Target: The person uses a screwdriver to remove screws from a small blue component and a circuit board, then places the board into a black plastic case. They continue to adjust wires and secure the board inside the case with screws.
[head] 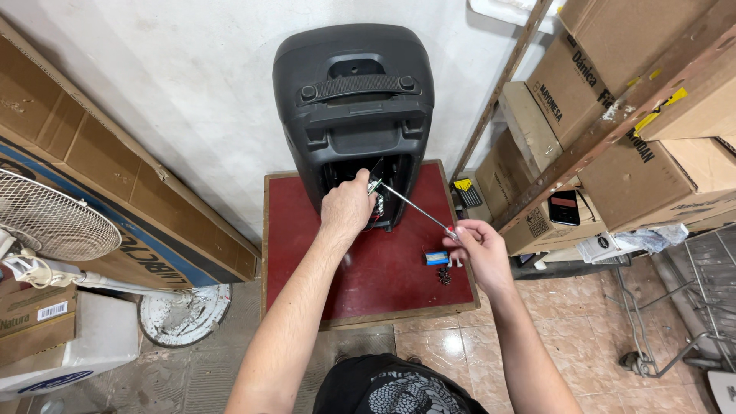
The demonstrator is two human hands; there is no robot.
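A big black speaker cabinet [353, 100] stands upright against the white wall, its strap handle on top and an open compartment low in its back, and it sits at the far edge of a small table with a dark red top [383, 268]. To the left leans flattened cardboard [100, 176], with a white fan [54, 218] in front of it; to the right, stacked cardboard boxes [613, 115] crowd a rusty shelf frame. Now the hands: the left hand [346, 207] is right at the open compartment, fingers curled shut around something at its mouth, though what it grips I cannot tell. The right hand [479, 245] hovers over the table's right side, fingertips pinched on the handle end of a long thin screwdriver [414, 205], whose shaft slants up and left to the compartment. Just beside that hand, on the red top, lies a small blue part [437, 257], with tiny dark screws [445, 277] near it.
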